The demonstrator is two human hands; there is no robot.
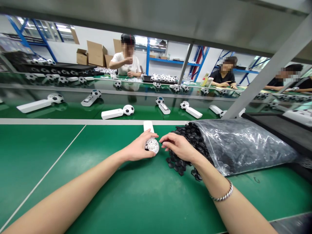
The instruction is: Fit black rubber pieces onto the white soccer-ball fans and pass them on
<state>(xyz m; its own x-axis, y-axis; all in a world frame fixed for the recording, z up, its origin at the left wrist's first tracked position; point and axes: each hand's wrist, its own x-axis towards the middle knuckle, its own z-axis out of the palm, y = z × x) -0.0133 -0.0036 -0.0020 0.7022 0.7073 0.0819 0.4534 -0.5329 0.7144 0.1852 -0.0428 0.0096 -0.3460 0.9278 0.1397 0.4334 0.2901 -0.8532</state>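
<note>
My left hand [140, 146] is closed around the round head of a white handheld fan [152, 145], whose head is a football-patterned grille. The fan's white handle points away from me, towards the bench's far edge. Just right of the fan head is my right hand [179, 146], its thumb and fingertips pinched on a small black piece [162, 142] that is mostly hidden. Under and beside that hand, loose black plastic pieces [179, 164] spill from the mouth of a clear plastic bag [243, 143].
Beyond the green bench [109, 201], a conveyor belt [143, 112] carries several football-headed fans. A black tray [275, 130] lies at right behind the bag. A slanted metal post [263, 70] and an overhead shelf [156, 22] frame the view. Several people [126, 63] sit across the line.
</note>
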